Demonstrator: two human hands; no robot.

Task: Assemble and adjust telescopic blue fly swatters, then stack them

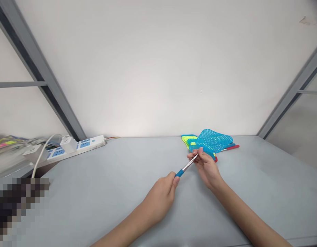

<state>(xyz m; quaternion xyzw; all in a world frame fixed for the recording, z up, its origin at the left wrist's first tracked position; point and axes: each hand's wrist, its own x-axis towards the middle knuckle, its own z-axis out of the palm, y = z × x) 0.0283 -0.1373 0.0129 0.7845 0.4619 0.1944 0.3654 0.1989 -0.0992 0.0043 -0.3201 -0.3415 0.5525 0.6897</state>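
My left hand (162, 195) is closed around the blue handle of a fly swatter (188, 165) with a silver metal shaft. The shaft slants up and to the right, where the fingers of my right hand (206, 166) pinch its far end. Just behind my right hand lies a pile of fly swatters (212, 139) with perforated blue and yellow-green heads. A red handle (233, 148) sticks out of the pile to the right. My right fingers cover the joint, so whether a head is attached to the held shaft I cannot tell.
A white power strip (87, 144) with blue sockets runs along the grey table's (109, 192) back left side, with a plug and white cable (45, 147) in it. Blurred clutter (11, 145) lies farther left. A pale wall (158, 68) rises behind the table.
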